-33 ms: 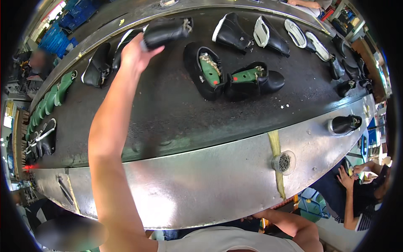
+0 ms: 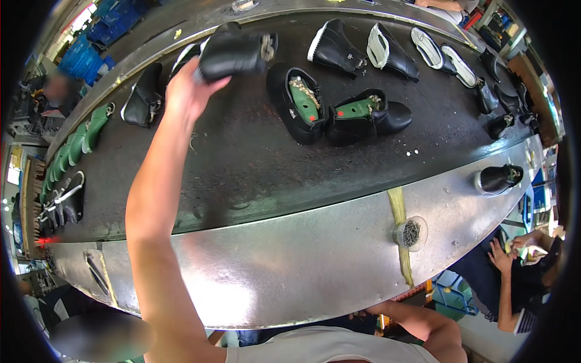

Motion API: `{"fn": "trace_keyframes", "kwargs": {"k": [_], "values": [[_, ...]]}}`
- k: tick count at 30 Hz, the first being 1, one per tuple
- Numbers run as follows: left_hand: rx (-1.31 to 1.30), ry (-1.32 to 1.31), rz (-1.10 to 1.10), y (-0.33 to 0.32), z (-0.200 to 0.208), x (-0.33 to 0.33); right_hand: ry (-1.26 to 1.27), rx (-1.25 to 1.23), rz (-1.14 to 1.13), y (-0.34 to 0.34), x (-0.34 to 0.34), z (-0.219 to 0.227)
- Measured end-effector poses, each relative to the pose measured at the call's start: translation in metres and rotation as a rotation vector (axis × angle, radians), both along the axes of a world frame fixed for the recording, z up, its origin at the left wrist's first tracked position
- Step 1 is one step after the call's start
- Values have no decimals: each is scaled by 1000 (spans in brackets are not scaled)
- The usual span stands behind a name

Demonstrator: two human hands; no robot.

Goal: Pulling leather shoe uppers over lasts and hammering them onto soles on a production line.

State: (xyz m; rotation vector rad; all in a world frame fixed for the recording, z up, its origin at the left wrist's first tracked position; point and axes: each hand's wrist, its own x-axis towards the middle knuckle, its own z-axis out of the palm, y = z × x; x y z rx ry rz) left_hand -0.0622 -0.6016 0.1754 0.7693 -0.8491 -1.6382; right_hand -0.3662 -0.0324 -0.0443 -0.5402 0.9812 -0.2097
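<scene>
My left arm reaches far over the dark belt. My left hand (image 2: 189, 91) grips a black shoe upper (image 2: 233, 58) at its left end, fingers hidden behind it. The far end of the upper, with frayed edges, points right. Another black upper (image 2: 227, 27) shows partly behind it, and black uppers with white edging (image 2: 144, 97) lie just left of the hand. To the right lie two black shoes (image 2: 289, 103) with green forms inside. My right hand (image 2: 363, 313) is low at the metal table's near edge, mostly hidden, its fingers not clear.
On the metal ledge (image 2: 327, 254) stand a clear cup of nails (image 2: 410, 233) and a black shoe (image 2: 500, 179). More uppers (image 2: 387, 48) line the belt's far side; green forms (image 2: 91, 130) lie left. A co-worker's hands (image 2: 501, 254) work at the right.
My left hand has brought the black upper slightly nearer and to the left, uncovering part of another upper behind it. My right arm stays in place.
</scene>
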Motion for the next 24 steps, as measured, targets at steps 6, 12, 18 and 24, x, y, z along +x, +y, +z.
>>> {"fn": "trace_keyframes", "kwargs": {"k": [6, 12, 18, 24], "values": [[-44, -205, -182, 144, 19, 105, 54, 85, 62, -20, 22, 30], [-393, -622, -1006, 185, -7, 45, 0, 51, -6, 10, 25, -11], [-980, -1311, 387, 52, -59, 49, -90, 127, -203, 6, 31, 2], [-230, -1743, 398, -93, -76, 94, -11, 6, -74, -3, 33, 8]]}}
